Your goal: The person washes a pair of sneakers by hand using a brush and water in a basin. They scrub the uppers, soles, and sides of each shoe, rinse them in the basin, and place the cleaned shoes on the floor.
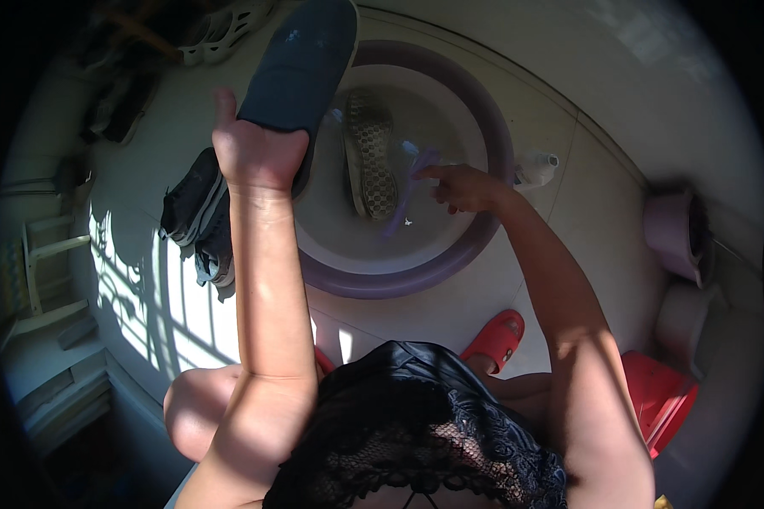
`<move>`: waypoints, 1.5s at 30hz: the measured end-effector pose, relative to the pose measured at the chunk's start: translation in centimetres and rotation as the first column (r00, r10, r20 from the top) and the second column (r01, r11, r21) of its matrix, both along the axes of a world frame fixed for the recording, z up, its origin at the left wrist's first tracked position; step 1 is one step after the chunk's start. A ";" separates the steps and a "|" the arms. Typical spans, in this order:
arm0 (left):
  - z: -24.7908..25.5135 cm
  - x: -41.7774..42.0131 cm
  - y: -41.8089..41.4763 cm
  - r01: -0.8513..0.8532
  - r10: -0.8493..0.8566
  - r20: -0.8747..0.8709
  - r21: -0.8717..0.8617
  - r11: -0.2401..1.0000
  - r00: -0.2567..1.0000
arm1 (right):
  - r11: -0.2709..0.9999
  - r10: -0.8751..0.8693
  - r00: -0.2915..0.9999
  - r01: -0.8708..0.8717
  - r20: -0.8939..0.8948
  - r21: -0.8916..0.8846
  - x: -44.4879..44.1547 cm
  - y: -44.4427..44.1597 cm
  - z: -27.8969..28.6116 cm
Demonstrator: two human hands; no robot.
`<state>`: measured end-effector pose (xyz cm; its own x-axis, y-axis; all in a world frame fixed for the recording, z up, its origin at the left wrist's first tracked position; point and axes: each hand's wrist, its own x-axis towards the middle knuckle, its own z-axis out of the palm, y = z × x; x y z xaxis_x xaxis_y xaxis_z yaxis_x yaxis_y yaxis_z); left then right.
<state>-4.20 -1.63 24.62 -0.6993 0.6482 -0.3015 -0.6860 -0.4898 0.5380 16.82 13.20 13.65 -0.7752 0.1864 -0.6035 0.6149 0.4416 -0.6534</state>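
Note:
My left hand [261, 153] is raised at the basin's left side with its fingers inside a dark blue slipper [299, 67]. The thumb sticks out beside it, and the fingers are hidden. A large purple-rimmed basin [420, 286] stands on the floor in front of me. In it lies a shoe [370, 159], its patterned sole facing up, in what looks like murky water with white flecks. Over the basin's right part, my right hand [461, 188] reaches to a purple brush-like tool [400, 207]. The index finger meets its upper end; whether the fingers grip it is unclear.
Dark sneakers [194, 197] stand left of the basin, with more shoes [124, 105] beyond. A clear plastic bottle [536, 170] sits by the right rim. Purple [672, 229] and red [659, 401] plastic containers are at the right. A pale stool [57, 248] is far left.

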 end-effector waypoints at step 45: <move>-5.4 2.0 0.0 0.119 -0.131 0.098 0.119 0.986 0.987 | 0.709 0.258 0.823 0.195 -0.506 0.678 -6.2 -3.9 5.7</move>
<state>-2.25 -1.66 19.22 -0.5792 0.7621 -0.2894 -0.7952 -0.4500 0.4064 10.58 9.28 19.37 -0.9238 0.3283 0.1968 0.2433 0.9005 -0.3603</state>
